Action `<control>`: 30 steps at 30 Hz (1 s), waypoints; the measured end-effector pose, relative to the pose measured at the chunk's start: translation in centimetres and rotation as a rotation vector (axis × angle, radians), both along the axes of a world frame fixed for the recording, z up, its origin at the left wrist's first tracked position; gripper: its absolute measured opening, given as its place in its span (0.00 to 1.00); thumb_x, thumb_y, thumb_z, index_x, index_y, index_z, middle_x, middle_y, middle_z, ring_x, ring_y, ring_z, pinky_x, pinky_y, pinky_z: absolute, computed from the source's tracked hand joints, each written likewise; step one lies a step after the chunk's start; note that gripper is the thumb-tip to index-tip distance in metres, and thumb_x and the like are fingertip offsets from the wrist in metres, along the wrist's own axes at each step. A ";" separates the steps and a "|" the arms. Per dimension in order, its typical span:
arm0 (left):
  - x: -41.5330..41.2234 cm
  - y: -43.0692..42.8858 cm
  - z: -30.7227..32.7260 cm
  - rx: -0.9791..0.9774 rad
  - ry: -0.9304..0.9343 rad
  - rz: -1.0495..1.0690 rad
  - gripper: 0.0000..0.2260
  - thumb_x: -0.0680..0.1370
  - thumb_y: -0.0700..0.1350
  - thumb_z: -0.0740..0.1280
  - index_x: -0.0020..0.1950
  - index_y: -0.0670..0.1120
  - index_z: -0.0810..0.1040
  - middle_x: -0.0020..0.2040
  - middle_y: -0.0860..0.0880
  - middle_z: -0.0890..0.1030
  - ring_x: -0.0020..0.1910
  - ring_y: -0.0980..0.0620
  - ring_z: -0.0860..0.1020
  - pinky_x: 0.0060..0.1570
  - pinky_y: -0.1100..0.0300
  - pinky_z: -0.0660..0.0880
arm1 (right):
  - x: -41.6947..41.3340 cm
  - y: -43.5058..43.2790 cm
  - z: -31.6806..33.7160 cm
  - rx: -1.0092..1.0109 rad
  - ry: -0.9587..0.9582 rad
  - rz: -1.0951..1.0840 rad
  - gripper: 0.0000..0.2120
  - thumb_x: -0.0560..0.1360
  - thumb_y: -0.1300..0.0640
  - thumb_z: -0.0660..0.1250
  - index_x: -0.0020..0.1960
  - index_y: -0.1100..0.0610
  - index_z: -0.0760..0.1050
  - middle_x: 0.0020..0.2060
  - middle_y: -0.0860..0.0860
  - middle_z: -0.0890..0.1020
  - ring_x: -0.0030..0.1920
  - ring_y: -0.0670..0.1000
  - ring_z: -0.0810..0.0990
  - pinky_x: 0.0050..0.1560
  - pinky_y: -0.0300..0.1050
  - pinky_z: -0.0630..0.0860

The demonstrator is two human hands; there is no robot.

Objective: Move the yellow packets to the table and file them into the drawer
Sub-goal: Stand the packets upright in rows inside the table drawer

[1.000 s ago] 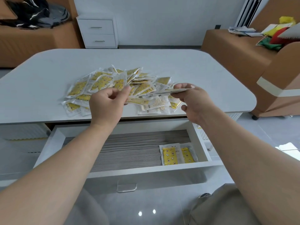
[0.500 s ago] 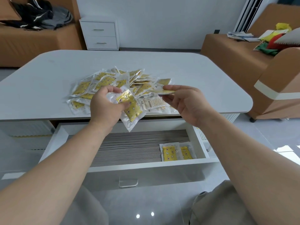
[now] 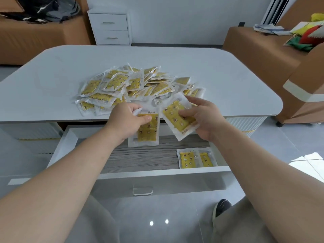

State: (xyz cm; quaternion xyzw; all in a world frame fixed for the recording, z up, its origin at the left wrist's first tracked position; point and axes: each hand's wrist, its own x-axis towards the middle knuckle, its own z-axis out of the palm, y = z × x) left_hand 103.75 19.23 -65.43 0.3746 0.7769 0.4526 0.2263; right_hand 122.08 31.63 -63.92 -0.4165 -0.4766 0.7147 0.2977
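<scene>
A yellow packet (image 3: 148, 132) hangs upright from the left hand (image 3: 125, 120), which grasps it near the top, thumb pressed on its printed face and the other fingers curled behind. Just to the right of it a second packet (image 3: 177, 118) sits tilted in the right hand (image 3: 205, 116), which pinches it with the thumb on the yellow face and the fingers wrapped round its far edge. The upper corners of the two come close together between the hands; whether they touch cannot be told.

Just beyond both sets of knuckles lies the pile of packets (image 3: 133, 85), loose and overlapping, on the near half of the white table (image 3: 228, 76). Below the hands the drawer (image 3: 140, 158) stands pulled out towards the person, its floor grey and wood-grained. Two filed packets (image 3: 188, 159) lie flat side by side in its front right corner, under the right wrist. A clear handle (image 3: 142, 191) sits on the drawer front.

Farther out, past the left hand, a white bedside cabinet (image 3: 110, 27) stands against the wall, with a brown sofa (image 3: 35, 41) carrying dark clothes to its left. Past the right hand, another brown seat (image 3: 259, 50) holds papers and coloured cloth.
</scene>
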 end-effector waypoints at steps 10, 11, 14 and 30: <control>0.4 1.3 -1.1 -0.418 0.371 -0.258 0.06 0.74 0.45 0.76 0.48 0.54 0.83 0.47 0.54 0.82 0.48 0.51 0.79 0.43 0.60 0.73 | 0.6 1.8 -0.7 0.800 -0.641 0.503 0.15 0.69 0.59 0.77 0.53 0.47 0.82 0.42 0.44 0.85 0.43 0.45 0.83 0.45 0.43 0.81; 0.4 1.6 -1.4 -0.464 0.381 -0.283 0.07 0.74 0.44 0.76 0.47 0.55 0.81 0.47 0.54 0.82 0.49 0.51 0.79 0.44 0.60 0.72 | 0.6 2.2 -0.9 0.828 -0.680 0.555 0.13 0.70 0.59 0.77 0.52 0.48 0.83 0.42 0.44 0.85 0.44 0.45 0.83 0.46 0.44 0.82; 0.3 2.4 -2.4 -0.573 0.422 -0.409 0.09 0.75 0.43 0.74 0.46 0.55 0.77 0.47 0.55 0.78 0.49 0.51 0.77 0.45 0.59 0.72 | 0.6 3.5 -1.7 0.841 -0.857 0.761 0.10 0.69 0.59 0.77 0.49 0.50 0.82 0.42 0.46 0.83 0.43 0.47 0.81 0.44 0.45 0.79; 1.2 6.3 -7.0 -0.667 0.256 -0.523 0.11 0.81 0.37 0.62 0.61 0.48 0.74 0.51 0.51 0.76 0.47 0.51 0.76 0.35 0.63 0.70 | -0.6 4.7 -13.8 0.602 -1.254 0.847 0.31 0.72 0.52 0.77 0.70 0.57 0.71 0.59 0.55 0.77 0.51 0.53 0.77 0.48 0.44 0.78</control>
